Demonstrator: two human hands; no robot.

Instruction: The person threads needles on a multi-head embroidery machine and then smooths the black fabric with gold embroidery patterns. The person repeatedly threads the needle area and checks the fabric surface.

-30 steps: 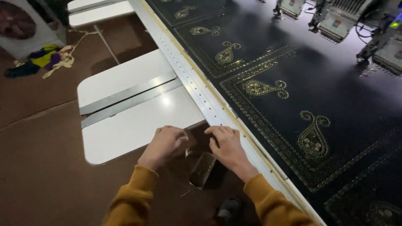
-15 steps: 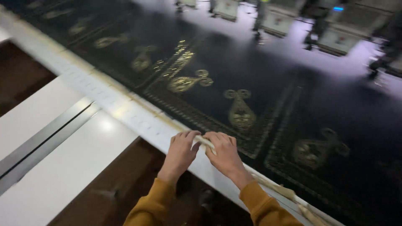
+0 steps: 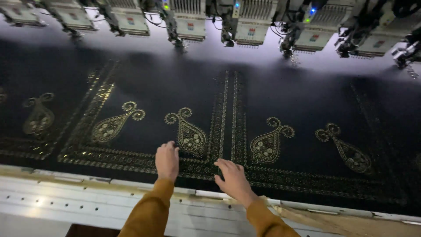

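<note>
A wide sheet of black fabric [image 3: 175, 83] with gold paisley embroidery lies stretched flat in front of me. My left hand [image 3: 167, 160] rests palm down on its near gold border, just below a paisley motif [image 3: 188, 131], fingers together. My right hand [image 3: 234, 179] lies on the same border a little to the right, fingers slightly spread. Neither hand holds anything. Both arms wear mustard-coloured sleeves [image 3: 149, 210].
A white metal frame rail [image 3: 66, 202] with small holes runs along the fabric's near edge. A row of embroidery machine heads [image 3: 250, 22] with lit indicator lamps hangs over the far edge. A beige strip [image 3: 342, 221] lies along the rail at right.
My view has swung from the floor and white side tables onto the fabric. Both hands rose from a dark object below, passed the rail holding a beige strip, and now lie flat on the cloth.
</note>
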